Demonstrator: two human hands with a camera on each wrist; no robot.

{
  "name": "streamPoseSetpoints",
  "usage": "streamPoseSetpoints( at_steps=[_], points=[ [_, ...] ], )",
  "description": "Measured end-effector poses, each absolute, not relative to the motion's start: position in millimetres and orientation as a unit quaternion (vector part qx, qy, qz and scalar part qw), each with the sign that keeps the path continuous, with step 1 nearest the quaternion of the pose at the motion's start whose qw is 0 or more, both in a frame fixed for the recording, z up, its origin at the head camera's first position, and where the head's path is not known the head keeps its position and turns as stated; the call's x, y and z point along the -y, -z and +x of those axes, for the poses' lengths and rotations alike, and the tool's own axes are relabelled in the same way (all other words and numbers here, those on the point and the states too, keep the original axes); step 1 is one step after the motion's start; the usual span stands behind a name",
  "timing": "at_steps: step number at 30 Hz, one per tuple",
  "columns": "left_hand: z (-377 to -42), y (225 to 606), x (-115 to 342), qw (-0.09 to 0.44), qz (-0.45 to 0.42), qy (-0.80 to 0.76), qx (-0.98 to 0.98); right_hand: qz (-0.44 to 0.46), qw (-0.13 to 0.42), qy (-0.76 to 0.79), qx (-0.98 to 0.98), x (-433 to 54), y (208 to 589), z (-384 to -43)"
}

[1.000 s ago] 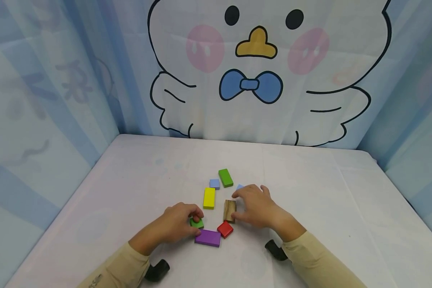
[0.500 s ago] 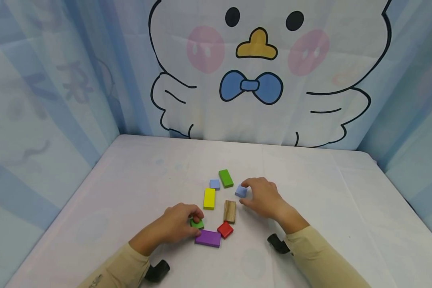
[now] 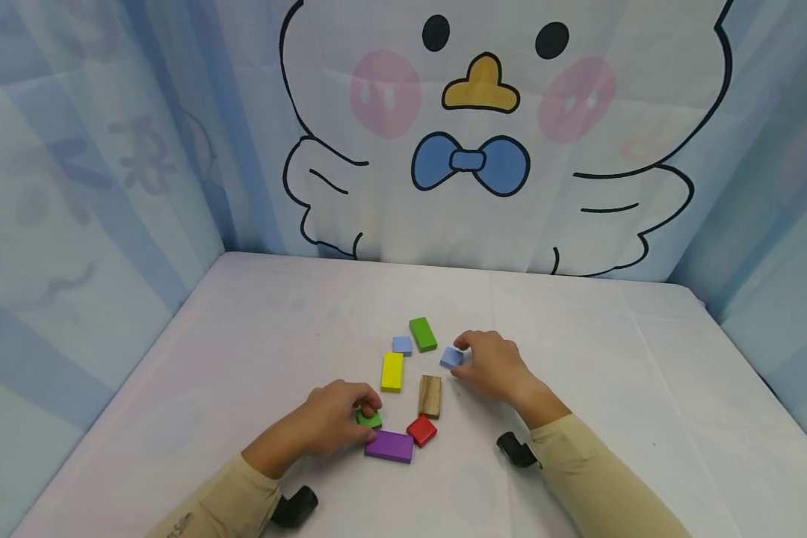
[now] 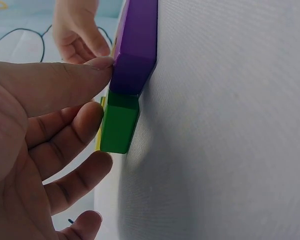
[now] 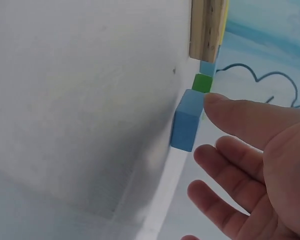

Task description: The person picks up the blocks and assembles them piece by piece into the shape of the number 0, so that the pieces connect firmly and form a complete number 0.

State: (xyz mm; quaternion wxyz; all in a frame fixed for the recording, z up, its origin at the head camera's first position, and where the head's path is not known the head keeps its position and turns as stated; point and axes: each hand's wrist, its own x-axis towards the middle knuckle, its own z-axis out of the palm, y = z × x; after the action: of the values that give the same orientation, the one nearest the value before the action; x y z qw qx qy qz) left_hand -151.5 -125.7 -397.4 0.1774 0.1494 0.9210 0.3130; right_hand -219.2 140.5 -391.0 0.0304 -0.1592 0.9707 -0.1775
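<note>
In the head view my left hand (image 3: pixel 339 417) rests over a small green block (image 3: pixel 368 420) and the end of a purple block (image 3: pixel 389 447). The left wrist view shows its thumb touching the purple block and a loosely bent finger against the green one. My right hand (image 3: pixel 496 366) is at a light blue block (image 3: pixel 452 358). Its thumb is at the block's near edge in the right wrist view, with the other fingers loosely bent and a small gap visible. A wooden block (image 3: pixel 430 397) and a red block (image 3: pixel 421 431) lie between the hands.
Farther back lie a yellow block (image 3: pixel 391 372), another light blue block (image 3: pixel 402 345) and a longer green block (image 3: pixel 423 334). All sit on a white-covered table (image 3: pixel 578 329). Printed curtains (image 3: pixel 477 224) enclose its back and sides.
My right hand has moved from beside the wooden block back to the light blue block, and its thumb has closed in on it. My left hand has stayed in place.
</note>
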Motion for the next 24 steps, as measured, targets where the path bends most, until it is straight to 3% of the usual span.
streamPoseSetpoints(
  at_steps=[24],
  points=[
    [-151.4, 397.0, 125.0, 0.181, 0.142, -0.311, -0.922, -0.164, 0.042, 0.187, -0.968, -143.1, 399.9, -227.5]
  ],
)
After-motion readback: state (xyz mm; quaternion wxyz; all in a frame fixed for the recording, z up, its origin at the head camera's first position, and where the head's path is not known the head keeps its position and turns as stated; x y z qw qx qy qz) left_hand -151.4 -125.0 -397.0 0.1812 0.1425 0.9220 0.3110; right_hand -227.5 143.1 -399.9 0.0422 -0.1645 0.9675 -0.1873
